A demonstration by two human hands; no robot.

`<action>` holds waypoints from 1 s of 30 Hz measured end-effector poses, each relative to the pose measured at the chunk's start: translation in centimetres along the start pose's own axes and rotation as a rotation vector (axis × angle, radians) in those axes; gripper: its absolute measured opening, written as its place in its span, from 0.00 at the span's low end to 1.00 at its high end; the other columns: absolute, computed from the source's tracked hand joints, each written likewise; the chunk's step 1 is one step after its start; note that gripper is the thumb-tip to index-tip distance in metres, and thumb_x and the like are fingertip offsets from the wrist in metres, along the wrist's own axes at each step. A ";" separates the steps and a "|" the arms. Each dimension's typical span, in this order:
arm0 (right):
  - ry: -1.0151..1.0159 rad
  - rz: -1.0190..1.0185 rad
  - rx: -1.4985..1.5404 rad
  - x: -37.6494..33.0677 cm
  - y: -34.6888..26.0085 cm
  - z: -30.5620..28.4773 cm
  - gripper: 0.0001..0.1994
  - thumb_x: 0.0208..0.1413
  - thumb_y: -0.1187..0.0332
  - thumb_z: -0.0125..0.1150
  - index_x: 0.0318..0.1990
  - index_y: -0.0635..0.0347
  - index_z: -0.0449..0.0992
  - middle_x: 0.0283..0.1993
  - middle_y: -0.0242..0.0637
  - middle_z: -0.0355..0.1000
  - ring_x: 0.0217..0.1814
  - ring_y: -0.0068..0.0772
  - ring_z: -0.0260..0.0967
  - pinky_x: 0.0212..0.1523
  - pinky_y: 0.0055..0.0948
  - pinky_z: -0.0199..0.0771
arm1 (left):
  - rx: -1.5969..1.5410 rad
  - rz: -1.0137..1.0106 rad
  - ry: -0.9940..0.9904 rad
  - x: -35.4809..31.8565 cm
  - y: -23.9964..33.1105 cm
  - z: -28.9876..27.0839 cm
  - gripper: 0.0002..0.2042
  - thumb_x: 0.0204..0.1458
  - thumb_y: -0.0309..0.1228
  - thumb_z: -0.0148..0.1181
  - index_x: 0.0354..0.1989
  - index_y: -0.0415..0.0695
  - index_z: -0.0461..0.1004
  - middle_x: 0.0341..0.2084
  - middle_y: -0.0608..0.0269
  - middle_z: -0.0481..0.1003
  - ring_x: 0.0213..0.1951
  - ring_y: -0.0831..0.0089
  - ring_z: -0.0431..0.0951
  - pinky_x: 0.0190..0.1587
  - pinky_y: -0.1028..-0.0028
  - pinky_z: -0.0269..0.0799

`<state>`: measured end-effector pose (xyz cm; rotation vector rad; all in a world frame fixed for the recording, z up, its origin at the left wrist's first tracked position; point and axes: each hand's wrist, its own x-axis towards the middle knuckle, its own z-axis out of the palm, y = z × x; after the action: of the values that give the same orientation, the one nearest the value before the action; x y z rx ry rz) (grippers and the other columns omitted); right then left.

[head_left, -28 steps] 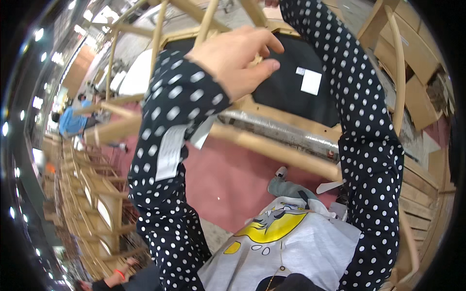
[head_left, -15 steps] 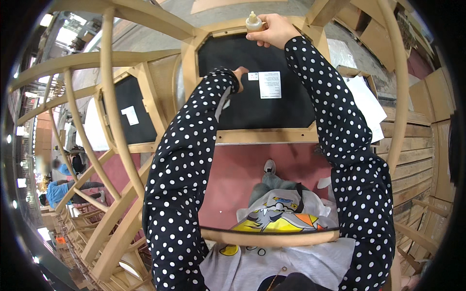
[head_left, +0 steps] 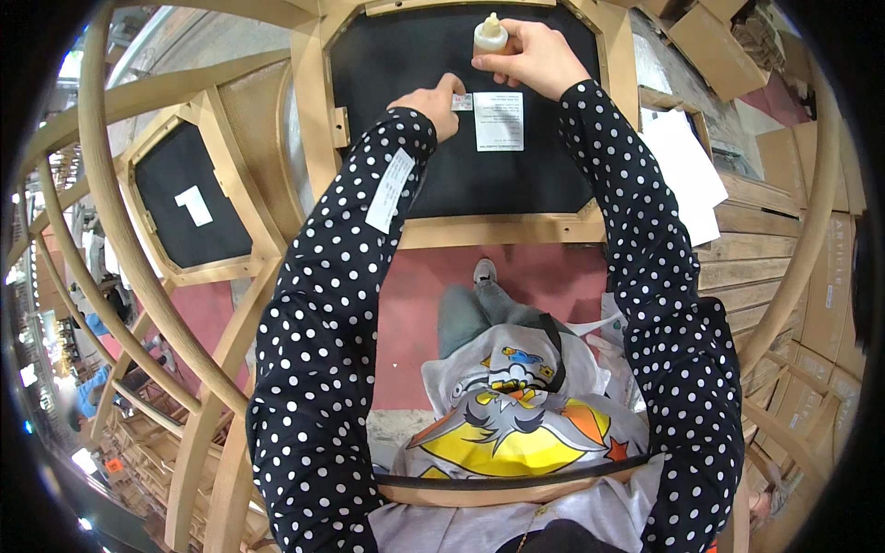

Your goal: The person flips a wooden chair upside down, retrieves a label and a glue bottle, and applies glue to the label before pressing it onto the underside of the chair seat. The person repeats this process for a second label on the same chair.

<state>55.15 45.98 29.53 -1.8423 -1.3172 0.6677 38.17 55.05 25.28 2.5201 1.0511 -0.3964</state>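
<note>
Right hand (head_left: 542,63) clasps the squeeze bottle (head_left: 490,39), nozzle up; left hand (head_left: 431,107) at the small label (head_left: 463,102), pinching or not, can't tell — careless tilting could drip there!

White paper (head_left: 684,170) beside wooden slats (head_left: 751,246), cardboard boxes (head_left: 828,309) at far right

Red floor (head_left: 406,341) lies below, with wooden slats (head_left: 749,246) and cardboard boxes (head_left: 832,276) at right, bright lights (head_left: 85,461) at left.

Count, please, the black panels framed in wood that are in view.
2: the large black panel at upper centre and the smaller black panel at left. Others may be hidden.
</note>
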 end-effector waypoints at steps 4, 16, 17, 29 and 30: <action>0.000 -0.057 0.018 0.1 0.4 0.2 0.17 0.56 0.58 0.73 0.46 0.60 0.82 0.29 0.30 0.79 0.27 0.16 0.73 0.32 0.20 0.75 | -0.021 0.010 -0.008 -0.1 0.1 -0.2 0.20 0.58 0.34 0.52 0.61 0.56 0.66 0.50 0.50 0.80 0.54 0.54 0.81 0.58 0.56 0.74; 0.044 -0.054 0.114 0.1 1.4 0.7 0.17 0.54 0.58 0.73 0.46 0.59 0.82 0.29 0.32 0.80 0.27 0.17 0.75 0.34 0.21 0.76 | 0.271 -0.115 0.003 -1.5 0.9 -1.5 0.33 0.59 0.35 0.53 0.74 0.60 0.50 0.50 0.49 0.81 0.52 0.54 0.82 0.54 0.55 0.77; 0.048 -0.037 0.118 -0.1 1.5 0.8 0.18 0.52 0.58 0.74 0.46 0.58 0.82 0.29 0.32 0.81 0.27 0.18 0.76 0.35 0.22 0.77 | 0.282 -0.120 -0.015 -1.6 1.2 -1.6 0.36 0.59 0.34 0.53 0.76 0.62 0.47 0.49 0.49 0.81 0.51 0.54 0.83 0.53 0.54 0.78; 0.060 0.051 -0.090 -2.2 2.9 2.1 0.20 0.52 0.56 0.74 0.48 0.57 0.83 0.36 0.38 0.83 0.36 0.29 0.82 0.45 0.30 0.80 | 0.336 -0.085 -0.124 -1.7 1.8 -1.0 0.32 0.61 0.38 0.50 0.76 0.65 0.54 0.53 0.53 0.80 0.53 0.58 0.82 0.58 0.53 0.75; 0.041 0.066 -0.081 -2.3 2.9 2.1 0.20 0.52 0.55 0.74 0.48 0.57 0.83 0.36 0.38 0.83 0.37 0.31 0.82 0.45 0.31 0.80 | 0.324 -0.088 -0.100 -1.7 1.9 -1.1 0.30 0.61 0.38 0.50 0.74 0.63 0.57 0.52 0.53 0.80 0.53 0.58 0.82 0.58 0.54 0.75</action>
<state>54.38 43.89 25.88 -1.9616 -1.2776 0.6159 38.51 53.27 27.41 2.7030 1.1398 -0.7656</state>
